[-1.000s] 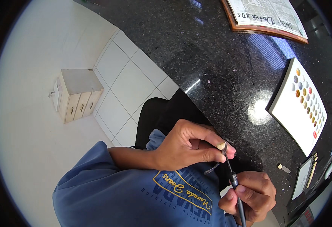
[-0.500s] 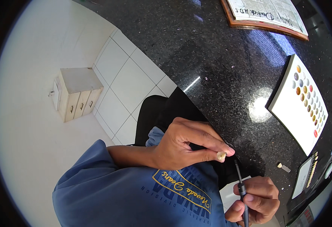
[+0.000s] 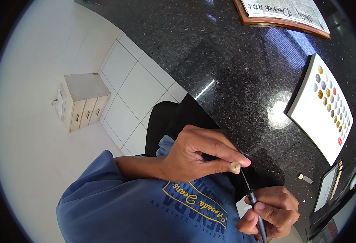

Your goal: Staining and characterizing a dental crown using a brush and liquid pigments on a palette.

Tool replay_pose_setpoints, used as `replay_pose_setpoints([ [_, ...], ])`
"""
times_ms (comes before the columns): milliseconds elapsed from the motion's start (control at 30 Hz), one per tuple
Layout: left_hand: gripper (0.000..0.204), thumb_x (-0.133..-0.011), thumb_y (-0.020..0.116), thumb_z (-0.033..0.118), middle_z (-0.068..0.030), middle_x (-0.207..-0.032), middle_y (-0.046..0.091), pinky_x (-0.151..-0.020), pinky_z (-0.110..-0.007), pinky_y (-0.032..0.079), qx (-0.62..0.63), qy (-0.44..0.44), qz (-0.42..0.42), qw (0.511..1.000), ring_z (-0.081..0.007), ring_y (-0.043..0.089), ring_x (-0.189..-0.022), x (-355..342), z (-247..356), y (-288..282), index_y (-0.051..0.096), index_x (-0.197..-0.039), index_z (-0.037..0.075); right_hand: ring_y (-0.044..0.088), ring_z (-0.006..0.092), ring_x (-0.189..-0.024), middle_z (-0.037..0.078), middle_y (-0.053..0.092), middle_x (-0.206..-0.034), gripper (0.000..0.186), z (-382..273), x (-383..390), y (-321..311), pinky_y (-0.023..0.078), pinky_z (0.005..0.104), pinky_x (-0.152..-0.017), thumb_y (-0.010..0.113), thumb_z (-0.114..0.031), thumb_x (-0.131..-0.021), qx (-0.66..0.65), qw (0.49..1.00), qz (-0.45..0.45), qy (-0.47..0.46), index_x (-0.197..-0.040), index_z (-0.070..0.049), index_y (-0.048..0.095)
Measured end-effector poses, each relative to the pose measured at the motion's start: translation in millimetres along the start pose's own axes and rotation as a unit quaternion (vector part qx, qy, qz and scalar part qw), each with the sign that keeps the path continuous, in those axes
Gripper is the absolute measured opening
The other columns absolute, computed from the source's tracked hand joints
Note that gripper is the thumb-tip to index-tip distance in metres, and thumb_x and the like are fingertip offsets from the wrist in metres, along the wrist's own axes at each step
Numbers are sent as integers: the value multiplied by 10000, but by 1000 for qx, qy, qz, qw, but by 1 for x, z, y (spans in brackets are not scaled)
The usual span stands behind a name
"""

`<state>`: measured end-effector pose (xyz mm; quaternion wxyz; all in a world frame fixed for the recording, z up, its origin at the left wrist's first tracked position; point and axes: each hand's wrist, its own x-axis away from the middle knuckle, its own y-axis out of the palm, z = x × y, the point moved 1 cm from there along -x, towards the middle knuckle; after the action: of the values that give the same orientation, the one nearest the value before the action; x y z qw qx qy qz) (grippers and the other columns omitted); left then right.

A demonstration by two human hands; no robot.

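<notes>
Between the thumb and fingers of my left hand (image 3: 192, 156) is a small cream-coloured tooth crown (image 3: 235, 167). My right hand (image 3: 273, 212) pinches a fine brush (image 3: 260, 222) with a black handle, which slants up and to the left. Its thin dark tip reaches the side of the crown; whether it touches is too small to tell. To the right, a white palette board (image 3: 312, 121) bears rows of coloured, rounded dots. Nearer on the counter lies a single tooth-shaped shade tab (image 3: 306, 178).
The speckled black counter (image 3: 226, 52) spans the right side. A shade guide (image 3: 328, 188) with a row of tooth tabs lies at the right. A brown-edged board with newspaper (image 3: 287, 18) sits at the far side. A drawer cabinet (image 3: 86, 103) stands on the tiled floor at left.
My right hand has moved slightly left, bringing the brush tip up from below to the crown. The crown has turned a little in my left fingers.
</notes>
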<state>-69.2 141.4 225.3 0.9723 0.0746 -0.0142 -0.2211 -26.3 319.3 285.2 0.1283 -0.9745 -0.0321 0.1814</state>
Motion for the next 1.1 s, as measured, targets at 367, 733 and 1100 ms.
replay_pose_setpoints([
  [367, 180, -720, 717, -26, -140, -813, 685, -585, -191, 551, 7, 9, -11, 1000, -153, 683, -685, 0, 0, -1, 691, -898, -11, 584, 194, -519, 150, 577, -633, 164, -1, 1, 1, 468, 270, -440, 651, -42, -786, 13, 1000, 5, 6, -777, 23, 500],
  [733, 167, -731, 714, -13, -132, -806, 686, -569, -190, 540, 11, -3, -10, 1000, -148, 679, -671, 0, 0, -1, 695, -896, -5, 571, 186, -493, 150, 573, -622, 199, -1, 1, -1, 460, 269, -429, 660, -82, -795, 4, 1000, 2, 0, -787, 21, 490],
  [1100, 173, -729, 715, -15, -130, -806, 687, -556, -188, 529, 0, 5, -7, 1000, -142, 678, -672, 1, 0, -1, 697, -900, -1, 581, 192, -511, 159, 577, -619, 211, -1, 1, 1, 466, 265, -442, 665, -73, -788, 8, 1000, 5, -11, -756, 22, 480],
])
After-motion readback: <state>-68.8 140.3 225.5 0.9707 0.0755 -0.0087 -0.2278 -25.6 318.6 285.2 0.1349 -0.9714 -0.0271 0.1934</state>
